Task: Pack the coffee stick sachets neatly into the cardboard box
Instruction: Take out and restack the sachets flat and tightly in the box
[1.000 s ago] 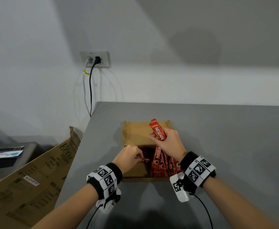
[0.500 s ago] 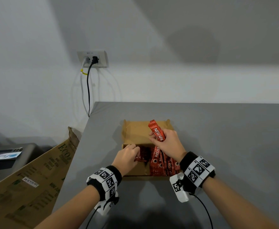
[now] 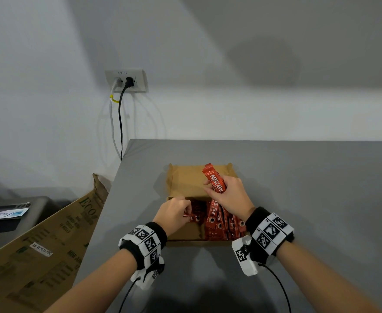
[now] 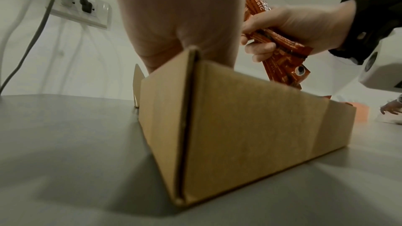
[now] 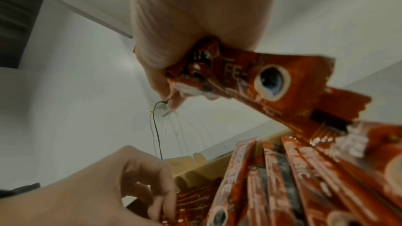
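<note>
An open cardboard box (image 3: pixel 185 232) sits on the grey table, its lid flap (image 3: pixel 185 179) lying back. Several red coffee stick sachets (image 3: pixel 221 224) stand packed along the box's right side. My right hand (image 3: pixel 228 195) grips a bunch of red sachets (image 3: pixel 214 181) above the box, tilted up to the left; the same bunch (image 5: pixel 250 82) fills the right wrist view. My left hand (image 3: pixel 174 213) reaches into the box's left part and pinches a dark red sachet (image 3: pixel 194 216) lying there. In the left wrist view the box corner (image 4: pixel 187 126) hides those fingers.
A large flattened carton (image 3: pixel 38 249) leans against the table's left edge. A wall socket (image 3: pixel 126 81) with two cables hangs behind the table. A grey unit (image 3: pixel 11 213) with a small tube on it stands at far left. Wrist cables trail toward me.
My left hand has moved a little forward inside the box, still at the dark sachet. My right hand keeps its sachet bunch in nearly the same place.
</note>
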Demonstrator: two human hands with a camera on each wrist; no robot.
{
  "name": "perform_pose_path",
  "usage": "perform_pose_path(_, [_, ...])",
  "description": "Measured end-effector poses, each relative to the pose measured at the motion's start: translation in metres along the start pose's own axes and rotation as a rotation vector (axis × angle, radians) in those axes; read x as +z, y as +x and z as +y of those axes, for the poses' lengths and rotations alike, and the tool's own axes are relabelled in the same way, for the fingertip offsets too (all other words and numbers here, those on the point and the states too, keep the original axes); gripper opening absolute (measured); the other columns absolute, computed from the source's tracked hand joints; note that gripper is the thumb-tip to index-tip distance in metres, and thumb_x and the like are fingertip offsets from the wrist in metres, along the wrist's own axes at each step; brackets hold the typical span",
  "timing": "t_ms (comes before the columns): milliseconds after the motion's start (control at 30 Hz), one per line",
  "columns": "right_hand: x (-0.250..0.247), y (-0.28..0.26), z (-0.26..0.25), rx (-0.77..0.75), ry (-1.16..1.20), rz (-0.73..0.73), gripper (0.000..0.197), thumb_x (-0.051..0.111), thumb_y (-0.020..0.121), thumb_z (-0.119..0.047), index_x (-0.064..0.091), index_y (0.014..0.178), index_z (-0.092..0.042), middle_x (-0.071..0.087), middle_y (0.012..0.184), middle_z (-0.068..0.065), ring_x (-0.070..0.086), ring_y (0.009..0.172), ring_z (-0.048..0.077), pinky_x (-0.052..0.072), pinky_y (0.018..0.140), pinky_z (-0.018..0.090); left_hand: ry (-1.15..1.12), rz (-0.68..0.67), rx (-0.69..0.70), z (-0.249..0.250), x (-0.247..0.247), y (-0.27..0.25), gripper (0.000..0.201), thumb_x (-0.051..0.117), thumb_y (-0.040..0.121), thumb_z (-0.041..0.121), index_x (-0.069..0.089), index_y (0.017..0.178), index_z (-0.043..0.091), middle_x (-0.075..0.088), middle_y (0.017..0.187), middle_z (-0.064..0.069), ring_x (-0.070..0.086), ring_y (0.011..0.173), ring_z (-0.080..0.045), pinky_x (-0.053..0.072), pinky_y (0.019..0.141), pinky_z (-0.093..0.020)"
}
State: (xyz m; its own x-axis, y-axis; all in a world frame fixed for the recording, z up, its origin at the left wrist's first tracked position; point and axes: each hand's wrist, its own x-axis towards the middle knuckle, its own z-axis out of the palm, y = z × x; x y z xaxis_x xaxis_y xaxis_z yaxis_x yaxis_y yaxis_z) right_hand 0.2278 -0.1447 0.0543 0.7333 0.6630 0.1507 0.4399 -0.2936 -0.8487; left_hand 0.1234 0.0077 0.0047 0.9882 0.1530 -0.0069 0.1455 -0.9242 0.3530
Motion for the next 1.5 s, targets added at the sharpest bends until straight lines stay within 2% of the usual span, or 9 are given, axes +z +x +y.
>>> perform_pose_path(267, [0.0, -0.002, 0.0, -0.004, 0.002, 0.006, 0.006, 0.069, 0.083, -0.024, 0.065, 0.088, -0.024, 0.067, 0.079, 0.0, 0.064, 0.073, 0.015, 0.053, 0.072, 0.02, 0.08, 0.006, 0.072, 0.007, 0.003, -0.002, 0.017, 0.062, 0.08, 0.025, 0.046, 0.079, 0.019, 0.054, 0.091, 0.003, 0.05, 0.089, -0.015, 0.035, 0.073, -0.023])
perform_pose_path(467, [0.001, -0.003, -0.003, 0.028, 0.009, 0.005, 0.014, 0.068, 0.083, -0.021, 0.064, 0.095, -0.014, 0.061, 0.074, -0.003, 0.054, 0.06, 0.001, 0.046, 0.061, 0.015, 0.093, -0.014, 0.087, 0.012, 0.003, -0.002, 0.017, 0.058, 0.081, 0.022, 0.042, 0.075, 0.02, 0.045, 0.082, 0.009, 0.051, 0.085, -0.016, 0.036, 0.075, -0.025])
perform_pose_path(633, [0.002, -0.007, -0.009, 0.035, 0.07, -0.139, 0.046, 0.073, 0.077, -0.008, 0.041, 0.108, -0.02, 0.06, 0.086, -0.01, 0.06, 0.07, -0.008, 0.049, 0.06, 0.013, -0.535, 0.113, 0.031, 0.019, -0.028, -0.003, 0.025, 0.063, 0.081, 0.005, 0.052, 0.101, 0.014, 0.056, 0.083, 0.002, 0.052, 0.068, -0.009, 0.046, 0.063, -0.023])
perform_pose_path(733, [0.009, -0.006, -0.011, 0.053, 0.078, -0.217, 0.056, 0.074, 0.073, -0.004, 0.035, 0.111, -0.017, 0.059, 0.095, -0.007, 0.06, 0.077, -0.009, 0.049, 0.061, 0.012, -0.842, 0.183, 0.021, 0.028, -0.046, -0.001, 0.042, 0.061, 0.086, 0.007, 0.046, 0.123, 0.016, 0.062, 0.103, -0.002, 0.063, 0.088, -0.013, 0.054, 0.078, -0.024])
perform_pose_path(833, [0.012, -0.001, -0.015, 0.027, 0.1, -0.219, 0.056, 0.076, 0.073, -0.005, 0.036, 0.112, -0.012, 0.059, 0.099, -0.005, 0.061, 0.081, -0.003, 0.05, 0.066, 0.014, -1.059, 0.205, -0.036, 0.037, -0.05, -0.002, 0.048, 0.065, 0.086, 0.018, 0.043, 0.128, 0.017, 0.06, 0.11, -0.004, 0.063, 0.098, -0.015, 0.054, 0.084, -0.027])
perform_pose_path(933, [0.011, 0.001, -0.018, -0.001, 0.022, -0.276, 0.052, 0.074, 0.075, -0.008, 0.038, 0.112, -0.015, 0.057, 0.096, -0.01, 0.059, 0.076, -0.007, 0.048, 0.063, 0.01, -0.95, 0.275, -0.094, 0.036, -0.046, -0.001, 0.042, 0.066, 0.085, 0.018, 0.048, 0.123, 0.016, 0.063, 0.103, -0.003, 0.065, 0.084, -0.008, 0.055, 0.075, -0.021])
perform_pose_path(1067, [0.009, 0.001, -0.011, -0.028, -0.054, -0.3, 0.049, 0.073, 0.079, -0.031, 0.05, 0.12, -0.017, 0.063, 0.105, -0.009, 0.061, 0.093, 0.001, 0.05, 0.079, 0.016, -0.92, 0.39, -0.112, 0.025, -0.051, -0.003, 0.017, 0.067, 0.083, 0.013, 0.055, 0.093, 0.019, 0.067, 0.084, 0.0, 0.067, 0.064, -0.009, 0.056, 0.062, -0.02])
perform_pose_path(1233, [-0.002, 0.0, 0.0, 0.001, -0.09, -0.242, 0.017, 0.061, 0.088, -0.029, 0.057, 0.093, -0.013, 0.059, 0.081, -0.011, 0.056, 0.069, -0.001, 0.044, 0.059, 0.01, -0.965, 0.339, -0.131, -0.001, -0.058, -0.007, 0.013, 0.065, 0.083, 0.008, 0.057, 0.087, 0.016, 0.067, 0.086, -0.004, 0.069, 0.064, -0.012, 0.057, 0.06, -0.022])
perform_pose_path(1500, [-0.004, 0.005, -0.003, 0.019, 0.112, -0.026, 0.033, 0.061, 0.088, -0.026, 0.051, 0.058, -0.017, 0.051, 0.055, -0.008, 0.048, 0.047, 0.0, 0.039, 0.052, 0.012, -0.975, 0.413, -0.13, 0.004, -0.05, -0.011, 0.015, 0.061, 0.087, 0.008, 0.059, 0.09, 0.022, 0.067, 0.089, -0.004, 0.07, 0.069, -0.013, 0.059, 0.063, -0.028])
